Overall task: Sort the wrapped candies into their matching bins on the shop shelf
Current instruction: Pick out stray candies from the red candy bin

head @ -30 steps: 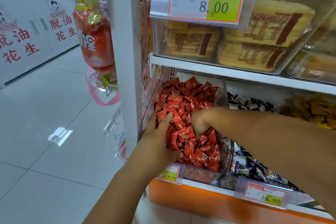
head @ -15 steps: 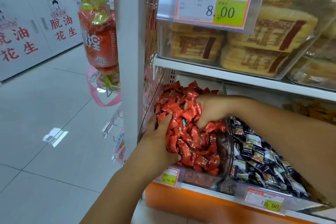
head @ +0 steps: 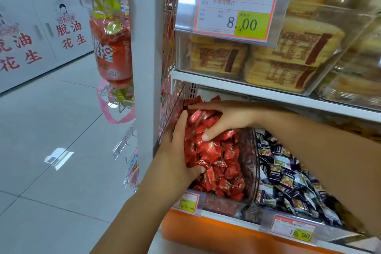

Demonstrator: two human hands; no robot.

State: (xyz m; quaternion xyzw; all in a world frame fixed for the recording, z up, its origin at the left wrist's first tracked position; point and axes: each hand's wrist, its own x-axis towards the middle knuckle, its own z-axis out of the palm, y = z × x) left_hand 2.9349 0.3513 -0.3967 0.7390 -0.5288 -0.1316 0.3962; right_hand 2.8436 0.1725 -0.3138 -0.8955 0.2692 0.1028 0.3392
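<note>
A clear bin (head: 250, 163) on the lower shelf is heaped with red wrapped candies (head: 222, 163). Both my hands are in it. My left hand (head: 177, 150) cups the left side of the heap, fingers up along the bin's left wall and thumb pressed into the candies. My right hand (head: 222, 117) lies flat over the top of the heap at the back, fingers spread, pressing a mound of red candies against the left hand. To the right stands a second bin of dark blue and white wrapped candies (head: 288, 175).
Price tags (head: 188, 203) (head: 292, 229) hang on the shelf's front rail. The upper shelf (head: 237, 86) holds clear boxes of yellow wrapped cakes (head: 288, 53) close above my hands. A white upright (head: 144, 47) with a hanging red bag (head: 112, 55) borders the left; tiled aisle floor lies beyond.
My right hand has slid up and back over the heap, from the middle to the top rear. My left hand has stayed on the left side, fingers stretched higher. The view moved closer.
</note>
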